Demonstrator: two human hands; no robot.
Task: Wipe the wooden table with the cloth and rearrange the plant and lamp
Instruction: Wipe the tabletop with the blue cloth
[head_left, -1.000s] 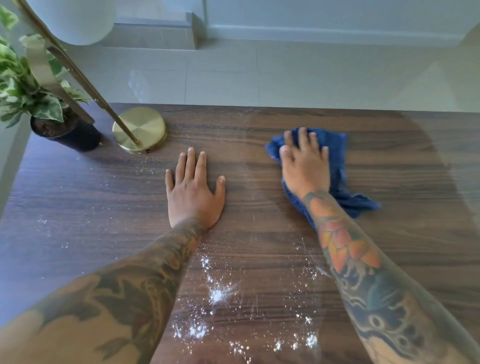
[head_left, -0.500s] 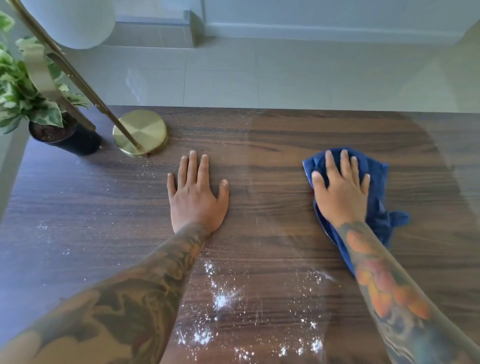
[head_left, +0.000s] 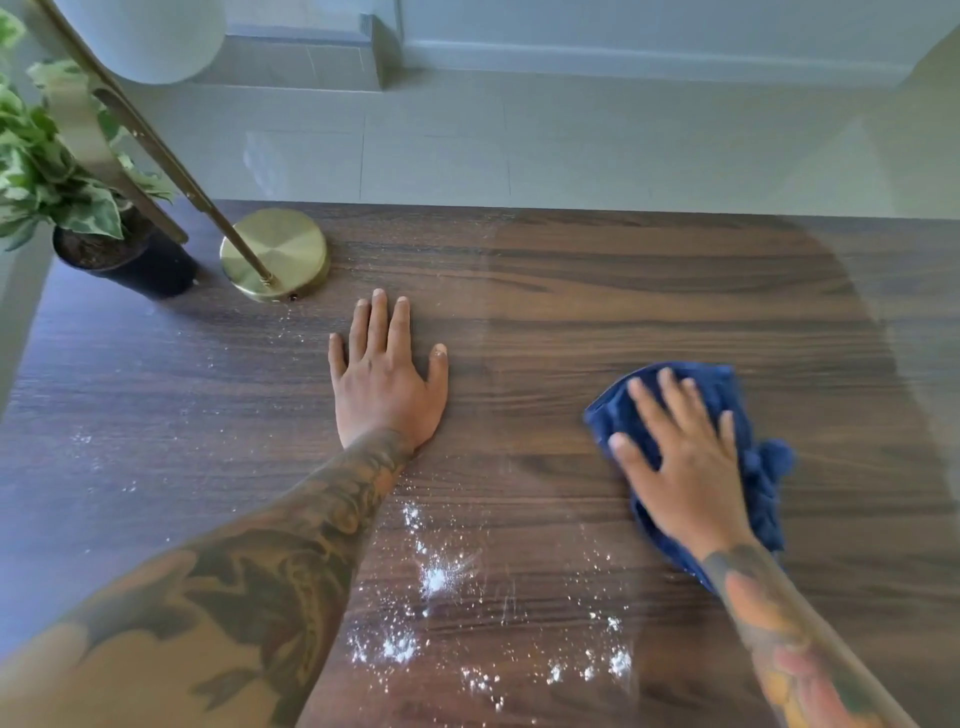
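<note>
Wiping a dark wooden bench (head_left: 571, 291) with a crumpled blue cloth (head_left: 748, 415).
Right hand (head_left: 685, 467) pressing cloth, fingers (head_left: 649, 400) spread; left hand (head_left: 387, 384) flat left of cloth, fingers straight.

No readable text, label, brand or number anywhere.

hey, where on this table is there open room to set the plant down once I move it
The widest bare stretch of table lies along the far edge, right of the lamp base and beyond the right hand on the cloth. The far-left corner is crowded by the plant and lamp. White powder covers the near middle.
</note>
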